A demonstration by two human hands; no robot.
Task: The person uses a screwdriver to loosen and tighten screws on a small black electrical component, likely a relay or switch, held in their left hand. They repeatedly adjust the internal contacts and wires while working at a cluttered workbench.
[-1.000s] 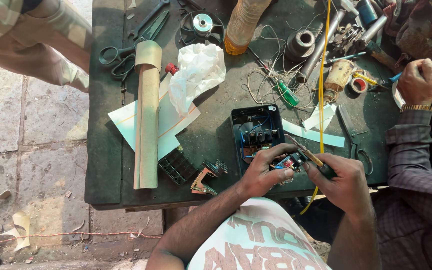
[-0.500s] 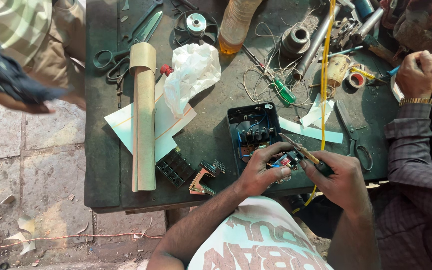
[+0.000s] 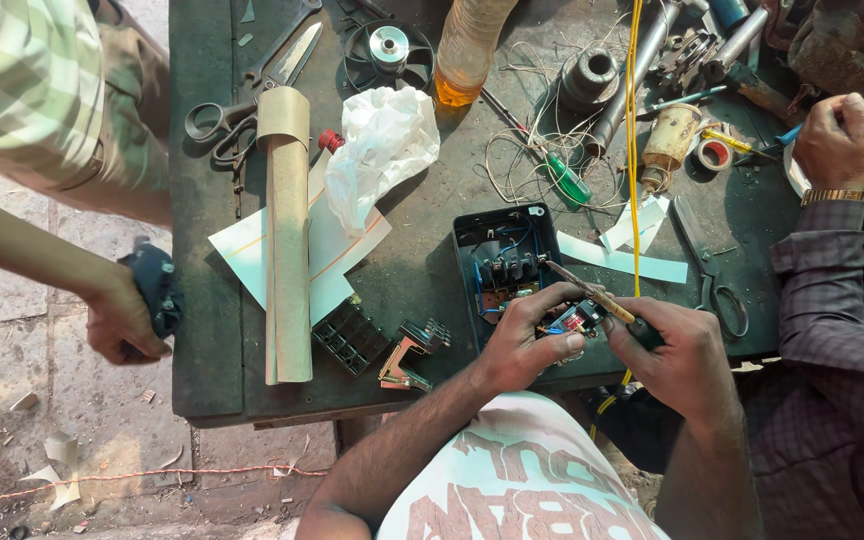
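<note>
My left hand (image 3: pixel 522 345) holds a small electrical part with red and blue wires (image 3: pixel 570 322) at the near edge of a dark workbench (image 3: pixel 422 250). My right hand (image 3: pixel 682 355) grips a screwdriver (image 3: pixel 592 295) whose tip points up-left toward an open black switch box (image 3: pixel 502 265) lying just beyond my hands. The part is partly hidden by my fingers.
A cardboard roll (image 3: pixel 287 235), white paper, crumpled plastic (image 3: pixel 377 150), scissors (image 3: pixel 242 100), a bottle (image 3: pixel 467 50), loose wire, tape rolls and metal parts litter the bench. One person at the left holds a dark object (image 3: pixel 152 290). Another person's clasped hands (image 3: pixel 852 140) rest at the right.
The person at the left has moved nearer, lowering a hand with a dark object beside the bench. My hands stay on the part and screwdriver with little shift.
</note>
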